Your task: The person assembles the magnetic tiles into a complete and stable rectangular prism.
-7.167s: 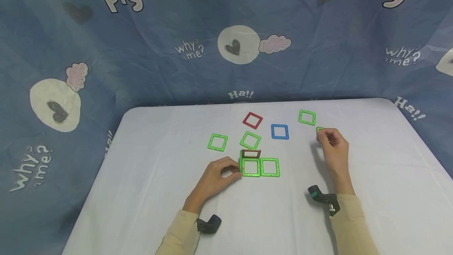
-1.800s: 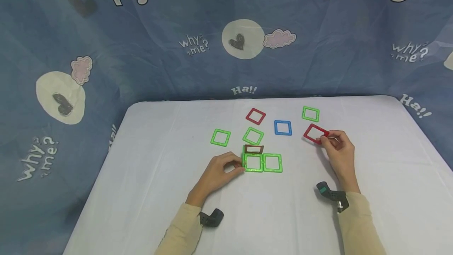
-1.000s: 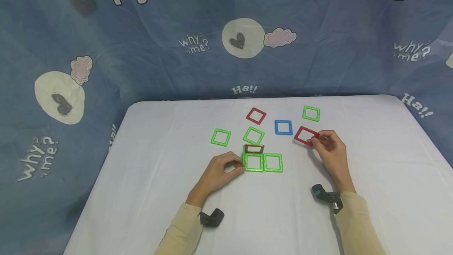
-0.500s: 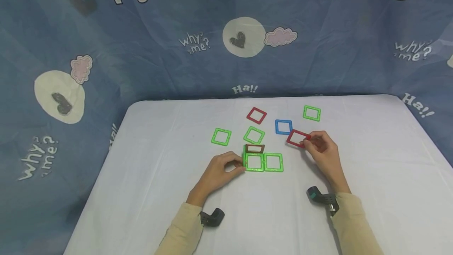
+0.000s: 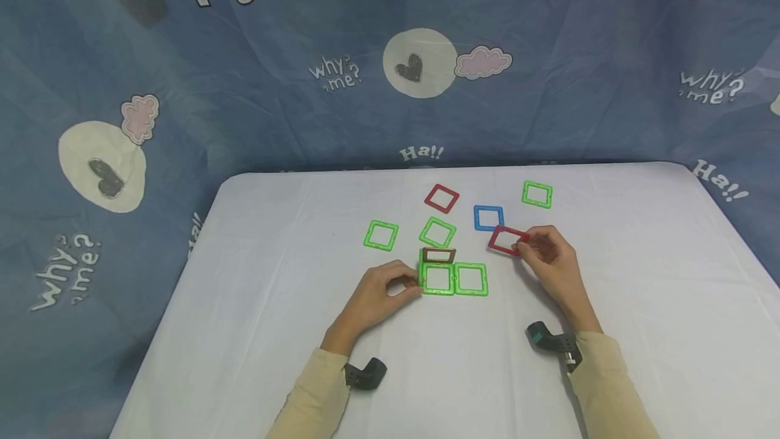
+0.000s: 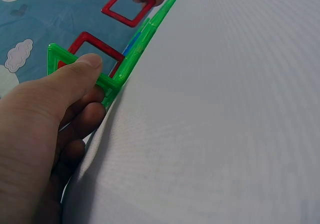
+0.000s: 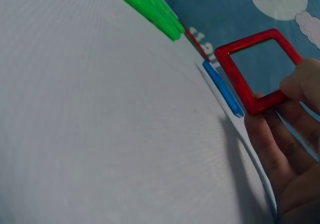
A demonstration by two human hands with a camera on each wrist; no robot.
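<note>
My left hand [image 5: 374,293] pinches a green square magnetic tile [image 6: 52,59] that stands on edge, thumb on one face. This tile forms the left side of a small build. Behind stands a red tile [image 5: 452,256], looking brownish in the head view. Two green tiles lie flat and joined, one inside the corner [image 5: 438,293] and one to its right [image 5: 485,280]. My right hand [image 5: 554,263] pinches another red square tile [image 7: 236,81] by its edge, raised above the table, right of the build and near the blue tile [image 5: 489,228].
Loose tiles lie flat around the build: a red one [image 5: 431,193] at the back, green ones behind [image 5: 423,230], to the left [image 5: 367,233] and at the back right [image 5: 525,192]. A white cloth covers the table [image 5: 274,256]; a blue printed curtain [image 5: 274,134] hangs behind it.
My right hand has picked up a red tile at the right and carried it left, past the blue tile's front corner. My left hand keeps its hold on the upright green tile.
</note>
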